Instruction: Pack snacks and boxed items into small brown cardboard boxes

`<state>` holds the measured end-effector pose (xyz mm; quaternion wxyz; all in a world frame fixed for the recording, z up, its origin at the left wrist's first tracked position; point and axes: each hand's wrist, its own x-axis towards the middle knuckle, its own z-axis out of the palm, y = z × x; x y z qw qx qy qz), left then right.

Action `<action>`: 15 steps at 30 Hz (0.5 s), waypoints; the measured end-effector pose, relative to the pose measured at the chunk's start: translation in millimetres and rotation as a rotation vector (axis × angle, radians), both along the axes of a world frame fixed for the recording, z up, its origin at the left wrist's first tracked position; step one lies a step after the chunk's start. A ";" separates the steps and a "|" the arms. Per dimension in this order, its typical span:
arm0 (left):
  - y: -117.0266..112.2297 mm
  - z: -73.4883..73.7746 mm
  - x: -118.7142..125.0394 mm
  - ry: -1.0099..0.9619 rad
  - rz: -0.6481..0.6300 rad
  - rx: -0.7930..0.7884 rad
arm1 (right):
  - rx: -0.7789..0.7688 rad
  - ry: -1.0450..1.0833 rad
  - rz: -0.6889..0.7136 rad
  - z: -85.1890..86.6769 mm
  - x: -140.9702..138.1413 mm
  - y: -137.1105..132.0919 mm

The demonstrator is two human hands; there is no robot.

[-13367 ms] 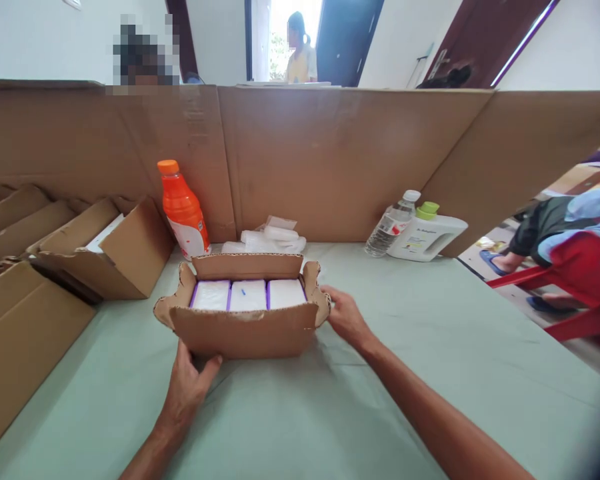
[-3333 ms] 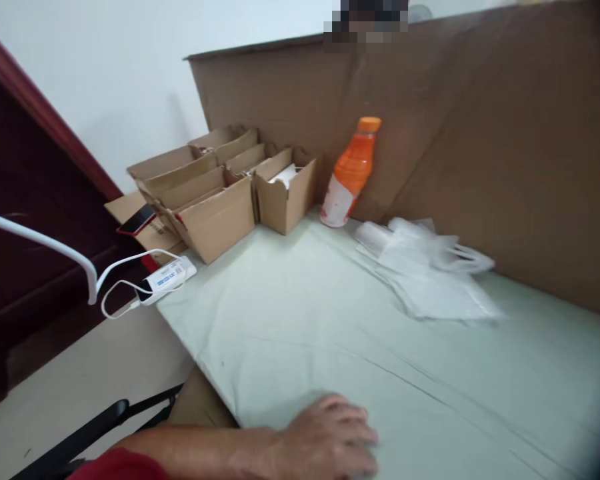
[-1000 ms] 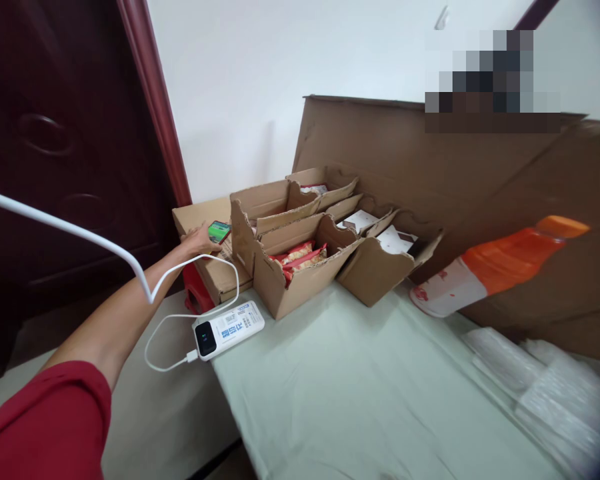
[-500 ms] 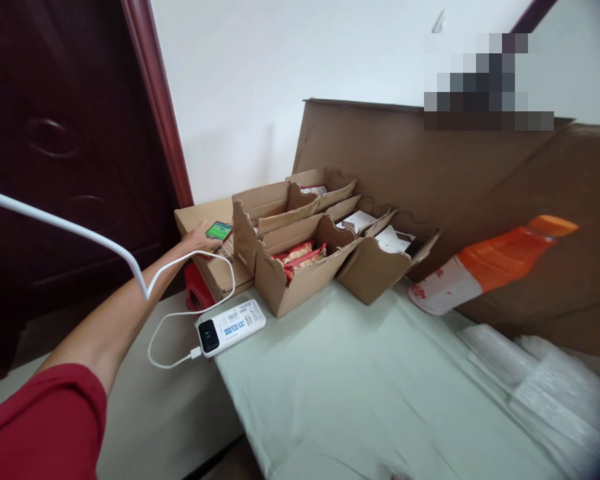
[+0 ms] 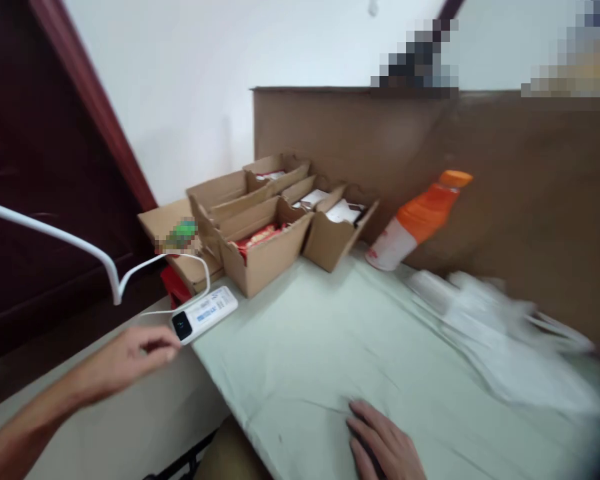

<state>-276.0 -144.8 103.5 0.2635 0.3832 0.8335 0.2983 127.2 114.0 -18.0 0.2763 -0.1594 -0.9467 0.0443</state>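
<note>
My left hand [image 5: 127, 357] hangs in the air off the table's left edge, fingers loosely apart and holding nothing, just short of a white power bank [image 5: 204, 315] that lies on the table corner with a white cable [image 5: 105, 263] plugged in. A phone with a green screen [image 5: 183, 233] rests on a flat cardboard box [image 5: 160, 230] beyond it. My right hand [image 5: 385, 443] lies flat on the pale green tablecloth [image 5: 305, 347] at the near edge, fingers spread and empty.
Several open cardboard boxes [image 5: 263, 247] with packets stand at the back left. An orange bottle [image 5: 420, 217] leans by the cardboard wall [image 5: 360, 133]. Clear plastic bags [image 5: 500, 320] lie at the right. A dark door [image 5: 25, 200] and a red stool [image 5: 173, 287] are at the left.
My left hand has drawn back from the phone toward me, leaving the phone on the box. My right hand has come into view on the cloth. The view swung right.
</note>
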 end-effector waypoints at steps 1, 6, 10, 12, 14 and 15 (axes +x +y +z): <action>12.0 -3.1 22.1 -0.026 -0.125 -0.026 | -0.018 0.005 -0.036 6.3 -1.7 -7.7; 115.7 -30.1 114.8 0.073 -0.641 0.166 | -0.206 -0.239 -0.083 30.0 2.3 -35.6; 215.3 -58.2 167.4 0.248 -0.652 0.308 | -0.265 -0.315 -0.082 31.8 29.8 -51.8; 248.7 -71.3 186.5 0.293 -0.628 0.294 | -0.248 -0.279 -0.088 26.6 47.0 -58.5; 264.7 -82.9 200.6 0.302 -0.642 0.287 | -0.212 -0.219 -0.100 18.7 62.8 -62.0; 266.7 -87.8 205.8 0.299 -0.654 0.289 | -0.194 -0.187 -0.103 14.7 69.3 -62.4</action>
